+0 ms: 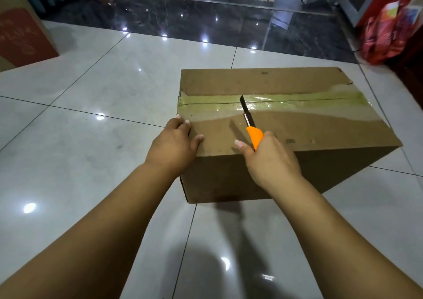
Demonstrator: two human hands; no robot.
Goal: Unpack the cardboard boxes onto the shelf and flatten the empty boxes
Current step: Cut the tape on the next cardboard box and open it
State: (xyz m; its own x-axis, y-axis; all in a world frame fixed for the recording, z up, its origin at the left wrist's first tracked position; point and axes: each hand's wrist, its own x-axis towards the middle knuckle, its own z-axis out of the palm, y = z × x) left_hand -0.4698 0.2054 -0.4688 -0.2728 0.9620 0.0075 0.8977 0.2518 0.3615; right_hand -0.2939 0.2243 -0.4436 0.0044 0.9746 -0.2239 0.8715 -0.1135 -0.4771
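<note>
A closed brown cardboard box [320, 127] sits on the tiled floor, its top seam sealed with a strip of yellowish tape [297, 100]. My right hand [270, 159] grips an orange-handled utility knife [250, 124] whose dark blade tip touches the tape at the seam near the box's middle. My left hand [174, 142] rests on the box's near left corner, fingers over the left edge and thumb lying on the top.
Another cardboard box with a red printed side [20, 35] stands at the far left. Red packaged goods [386, 35] lie at the far right by a red cabinet. Pale glossy tiles surround the box; dark marble flooring lies beyond.
</note>
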